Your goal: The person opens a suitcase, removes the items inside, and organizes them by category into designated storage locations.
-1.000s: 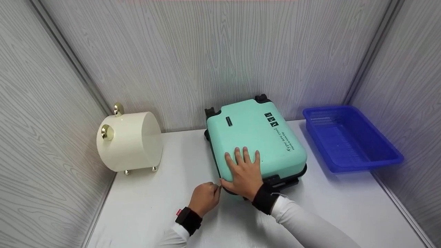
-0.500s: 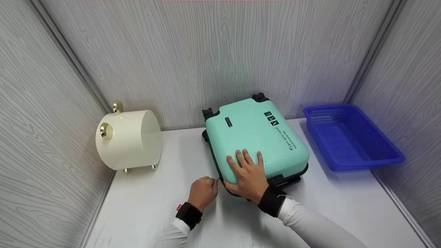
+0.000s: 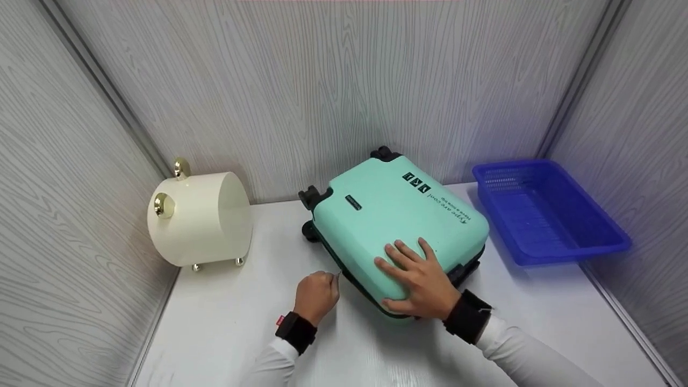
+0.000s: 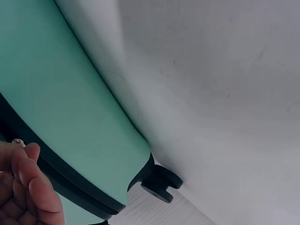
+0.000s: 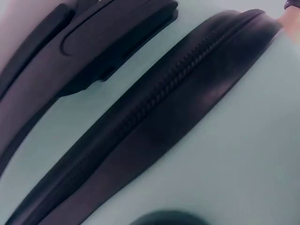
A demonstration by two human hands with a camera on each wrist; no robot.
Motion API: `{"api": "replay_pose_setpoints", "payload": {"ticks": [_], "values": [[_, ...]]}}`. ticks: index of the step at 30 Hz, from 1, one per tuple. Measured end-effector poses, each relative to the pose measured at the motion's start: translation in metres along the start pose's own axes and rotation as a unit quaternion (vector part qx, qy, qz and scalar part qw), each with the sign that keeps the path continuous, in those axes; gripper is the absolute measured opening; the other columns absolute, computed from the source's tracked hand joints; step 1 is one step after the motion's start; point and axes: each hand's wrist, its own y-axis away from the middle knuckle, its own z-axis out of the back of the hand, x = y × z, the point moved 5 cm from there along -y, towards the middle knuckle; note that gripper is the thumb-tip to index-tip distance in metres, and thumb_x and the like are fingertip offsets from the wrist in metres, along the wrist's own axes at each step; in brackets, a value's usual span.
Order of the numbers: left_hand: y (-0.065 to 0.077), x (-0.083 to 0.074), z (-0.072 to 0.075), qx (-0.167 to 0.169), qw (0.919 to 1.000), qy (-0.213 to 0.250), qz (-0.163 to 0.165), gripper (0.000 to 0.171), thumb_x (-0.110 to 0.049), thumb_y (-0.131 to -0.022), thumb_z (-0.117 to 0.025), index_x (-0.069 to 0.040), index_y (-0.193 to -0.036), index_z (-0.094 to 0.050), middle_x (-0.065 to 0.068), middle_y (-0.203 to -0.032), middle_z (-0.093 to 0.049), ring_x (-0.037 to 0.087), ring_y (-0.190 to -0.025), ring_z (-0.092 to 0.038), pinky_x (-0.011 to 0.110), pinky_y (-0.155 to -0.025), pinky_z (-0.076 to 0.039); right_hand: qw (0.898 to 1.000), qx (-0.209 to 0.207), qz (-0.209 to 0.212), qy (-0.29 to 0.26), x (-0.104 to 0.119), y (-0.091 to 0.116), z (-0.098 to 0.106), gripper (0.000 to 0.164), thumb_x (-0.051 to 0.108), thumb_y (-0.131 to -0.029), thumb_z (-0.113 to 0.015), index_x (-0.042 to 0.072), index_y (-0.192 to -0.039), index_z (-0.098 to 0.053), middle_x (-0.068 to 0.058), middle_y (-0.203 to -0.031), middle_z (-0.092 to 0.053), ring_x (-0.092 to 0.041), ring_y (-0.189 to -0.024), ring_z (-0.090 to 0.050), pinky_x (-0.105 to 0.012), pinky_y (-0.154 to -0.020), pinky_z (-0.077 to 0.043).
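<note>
A mint-green suitcase (image 3: 371, 226) lies flat on the white table, turned at an angle, its wheels toward the back left. At its left side my left hand (image 3: 316, 295) pinches a small metal zipper pull (image 4: 18, 142) on the black zipper band (image 4: 70, 173). My right hand (image 3: 422, 282) rests spread on the lid near the front corner, thumb down by the rim. In the right wrist view the zipper teeth (image 5: 164, 89) run along the black band beside a black handle (image 5: 93, 47); the right fingers are out of that view.
A cream drum-shaped box (image 3: 199, 220) with gold knobs and feet stands at the left. On the right sits a blue plastic basket (image 3: 570, 255) close to the suitcase. Wood-patterned panels (image 3: 344, 80) enclose the table at the back and sides.
The suitcase has rotated counterclockwise, its wheeled end swinging left and its front end right. My right hand has moved right with the lid; my left hand has shifted slightly up and left.
</note>
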Motion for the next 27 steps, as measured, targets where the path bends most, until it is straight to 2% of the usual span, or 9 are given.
{"api": "replay_pose_setpoints", "payload": {"ticks": [2,7,9,12,18,22,27], "values": [[0.000,0.002,0.002,-0.001,1.0000,-0.001,0.007,0.055,-0.007,-0.095,-0.077,-0.015,-0.051,-0.045,0.000,-0.051,-0.047,0.011,-0.047,-0.044,0.031,-0.045,-0.039,1.000,0.004,0.019,-0.013,-0.008,0.007,0.005,0.088,0.060,-0.077,-0.089,0.021,-0.152,-0.066,-0.015,-0.153,-0.066,-0.039,-0.143,-0.062,-0.076,-0.111,-0.042],[0.003,0.011,0.005,0.009,0.9995,0.006,0.030,0.060,-0.006,-0.095,-0.076,-0.020,-0.055,-0.034,-0.006,-0.054,-0.036,0.010,-0.049,-0.037,0.030,-0.047,-0.034,0.998,-0.005,0.062,-0.031,-0.024,0.026,0.013,0.084,0.056,-0.084,-0.081,0.017,-0.155,-0.062,-0.017,-0.155,-0.064,-0.040,-0.143,-0.060,-0.066,-0.116,-0.036],[0.004,0.015,0.007,0.006,0.9995,0.004,0.032,0.058,-0.006,-0.094,-0.076,-0.018,-0.054,-0.036,-0.005,-0.052,-0.037,0.013,-0.047,-0.040,0.032,-0.046,-0.035,0.997,-0.009,0.070,-0.032,-0.030,0.032,0.015,0.082,0.054,-0.085,-0.077,0.016,-0.156,-0.061,-0.017,-0.155,-0.063,-0.040,-0.143,-0.059,-0.060,-0.120,-0.032],[0.006,0.020,0.010,0.002,0.9995,-0.005,0.031,0.050,-0.007,-0.094,-0.076,-0.014,-0.053,-0.048,0.002,-0.053,-0.050,0.020,-0.049,-0.053,0.038,-0.047,-0.044,0.997,-0.008,0.076,-0.032,-0.042,0.041,0.020,0.084,0.047,-0.081,-0.077,0.014,-0.156,-0.059,-0.018,-0.156,-0.062,-0.041,-0.143,-0.059,-0.050,-0.129,-0.026],[0.010,0.031,0.017,0.000,0.9986,-0.018,0.049,0.037,-0.006,-0.096,-0.076,-0.007,-0.061,-0.066,0.009,-0.060,-0.063,0.027,-0.057,-0.065,0.043,-0.053,-0.054,0.996,0.004,0.070,-0.059,-0.073,0.061,0.033,0.084,0.033,-0.079,-0.077,0.012,-0.158,-0.057,-0.018,-0.158,-0.060,-0.037,-0.149,-0.053,-0.035,-0.137,-0.014],[0.014,0.031,0.019,-0.003,0.9989,-0.011,0.045,0.034,-0.007,-0.097,-0.076,-0.007,-0.064,-0.069,0.008,-0.063,-0.066,0.025,-0.057,-0.067,0.041,-0.053,-0.054,0.996,0.018,0.052,-0.072,-0.094,0.068,0.042,0.083,0.023,-0.080,-0.077,0.012,-0.159,-0.056,-0.018,-0.160,-0.058,-0.035,-0.151,-0.050,-0.032,-0.137,-0.013],[0.013,0.028,0.019,-0.006,0.9992,-0.009,0.038,0.038,-0.007,-0.097,-0.076,-0.009,-0.060,-0.065,0.008,-0.062,-0.065,0.023,-0.054,-0.064,0.040,-0.051,-0.052,0.996,0.055,0.031,-0.065,-0.114,0.069,0.048,0.086,0.009,-0.081,-0.083,0.012,-0.161,-0.053,-0.019,-0.163,-0.055,-0.036,-0.155,-0.047,-0.027,-0.137,-0.009]]}}
